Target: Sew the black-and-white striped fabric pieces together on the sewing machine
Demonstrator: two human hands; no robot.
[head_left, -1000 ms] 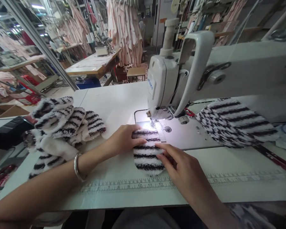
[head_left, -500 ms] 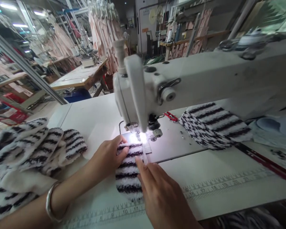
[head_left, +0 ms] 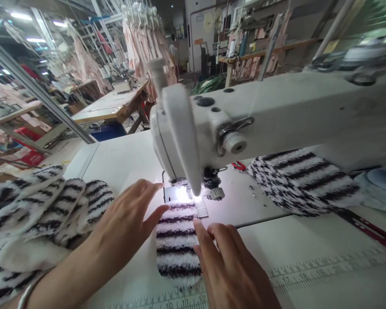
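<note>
One sewing machine (head_left: 286,109); one fabric heap (head_left: 48,214) left, one stack (head_left: 312,176) right. One fabric piece (head_left: 176,244), lower centre: fuzzy, white, dark-striped. Left hand (head_left: 127,219) spread, thumb at piece's corner; right hand (head_left: 233,264) at edge, grip unclear.

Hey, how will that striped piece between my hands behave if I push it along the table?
The striped piece is probably floppy: similar fabric in the left heap folds and slumps. Its fluffy surface suggests it's light for its size and may drag a little. Lying flat on the table, it's unlikely to roll or tip.
</note>
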